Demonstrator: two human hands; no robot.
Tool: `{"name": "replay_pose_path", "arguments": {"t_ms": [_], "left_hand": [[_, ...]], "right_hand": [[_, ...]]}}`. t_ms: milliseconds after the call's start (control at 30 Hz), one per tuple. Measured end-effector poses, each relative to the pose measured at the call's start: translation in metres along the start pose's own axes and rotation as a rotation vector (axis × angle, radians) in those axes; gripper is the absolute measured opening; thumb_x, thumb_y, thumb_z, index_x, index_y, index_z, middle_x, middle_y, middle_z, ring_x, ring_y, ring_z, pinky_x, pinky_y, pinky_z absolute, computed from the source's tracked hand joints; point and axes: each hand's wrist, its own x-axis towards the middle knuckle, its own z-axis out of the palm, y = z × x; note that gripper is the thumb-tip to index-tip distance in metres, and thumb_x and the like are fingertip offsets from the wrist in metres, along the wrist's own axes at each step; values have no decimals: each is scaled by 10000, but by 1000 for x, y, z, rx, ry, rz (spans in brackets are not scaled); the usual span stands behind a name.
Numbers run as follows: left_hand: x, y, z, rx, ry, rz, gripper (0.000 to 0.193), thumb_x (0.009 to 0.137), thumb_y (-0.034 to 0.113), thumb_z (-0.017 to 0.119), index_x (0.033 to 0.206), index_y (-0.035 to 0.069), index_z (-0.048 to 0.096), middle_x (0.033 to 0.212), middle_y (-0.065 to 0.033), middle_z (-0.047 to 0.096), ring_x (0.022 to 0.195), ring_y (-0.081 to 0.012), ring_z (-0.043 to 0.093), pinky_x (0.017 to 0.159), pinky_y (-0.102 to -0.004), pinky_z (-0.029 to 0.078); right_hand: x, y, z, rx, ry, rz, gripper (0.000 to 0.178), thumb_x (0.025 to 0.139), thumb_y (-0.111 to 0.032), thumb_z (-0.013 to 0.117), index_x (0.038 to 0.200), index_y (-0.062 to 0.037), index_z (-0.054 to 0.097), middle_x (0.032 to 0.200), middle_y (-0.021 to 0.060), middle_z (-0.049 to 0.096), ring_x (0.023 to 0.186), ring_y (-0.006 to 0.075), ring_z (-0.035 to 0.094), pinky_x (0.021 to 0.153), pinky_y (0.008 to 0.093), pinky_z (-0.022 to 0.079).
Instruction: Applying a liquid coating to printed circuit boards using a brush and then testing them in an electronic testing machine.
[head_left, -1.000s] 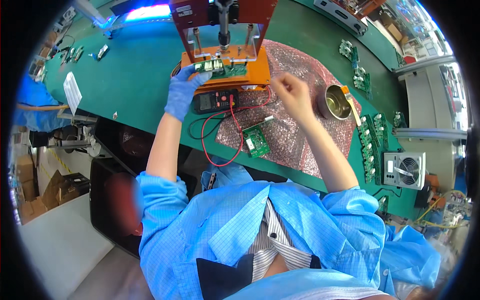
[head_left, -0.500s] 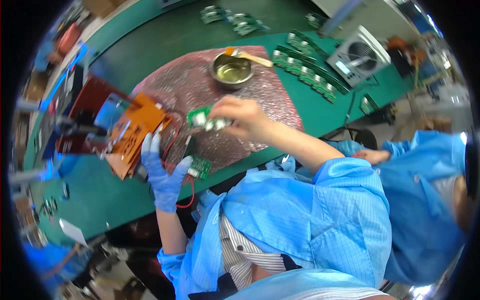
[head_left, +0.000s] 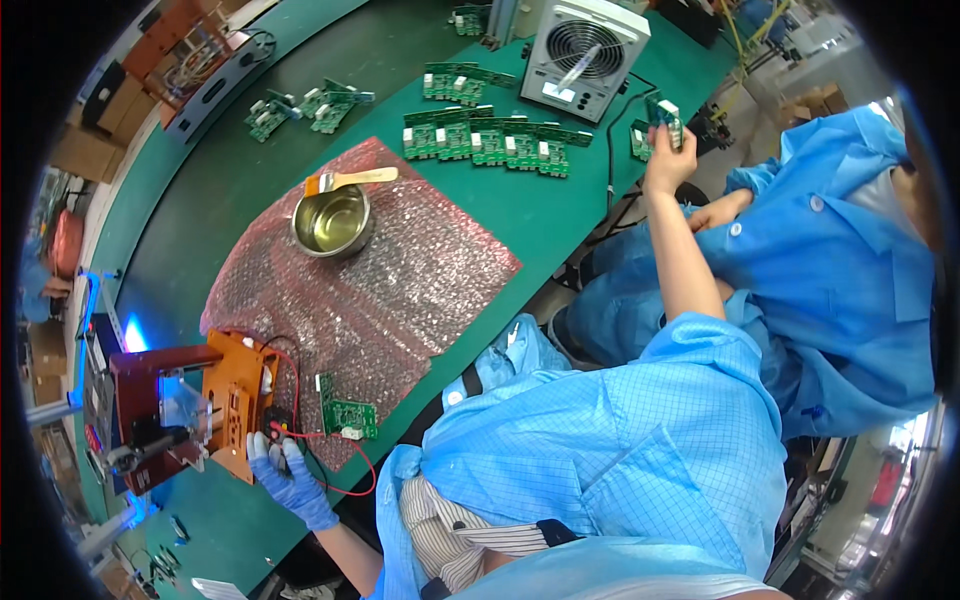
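Observation:
My right hand (head_left: pixel 670 162), bare, is stretched out to the right end of the bench and pinches a green circuit board (head_left: pixel 664 115) with white parts on it. Just beside that board, another green board (head_left: pixel 640 142) stands on the bench, partly covered. My left hand (head_left: pixel 292 487) wears a blue-grey glove with pale fingertips. Its fingers are apart at the near edge of an orange test fixture (head_left: pixel 232 400), close to a black part with red leads (head_left: pixel 278 422). A circuit board (head_left: pixel 350 415) lies right of the fixture, on the edge of the pink bubble wrap (head_left: pixel 430 270).
A metal bowl (head_left: pixel 348 240) of yellowish liquid holds a brush (head_left: pixel 350 180) across its rim. Several boards (head_left: pixel 490 140) stand in rows before a white fan unit (head_left: pixel 588 60). More boards (head_left: pixel 335 105) lie at the back. A person in blue (head_left: pixel 780 250) sits at the right.
My right hand has carried its circuit board from above the bubble wrap to the bench's far right. The view has swung right. My left hand stays by the fixture.

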Motion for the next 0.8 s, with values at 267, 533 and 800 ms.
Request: {"name": "replay_pose_path", "arguments": {"t_ms": [267,533,800], "left_hand": [[-24,-43,-59,112,78,-269,365,830,51,513,1179,-12,428,1112,-107,485,981,-167,489,853,-277,404],[-78,-88,-141,428,188,-465,363,827,115,535,1161,-1,451,1103,-112,498,934,-192,493,834,-285,394],[-77,-92,-156,508,187,-600,461,820,190,553,1203,-20,409,1186,-162,465,1037,-232,466,891,-317,366]], "right_hand": [[102,107,-7,-906,-160,-263,188,627,-164,628,799,-89,610,802,155,571,828,318,539,756,398,429],[124,169,-14,-950,-310,-186,343,683,-208,654,960,-39,543,1004,174,507,970,310,490,851,368,396],[150,201,-4,-983,-875,-23,368,812,-300,386,1022,-64,576,1073,166,548,1052,314,487,881,371,383]]}}
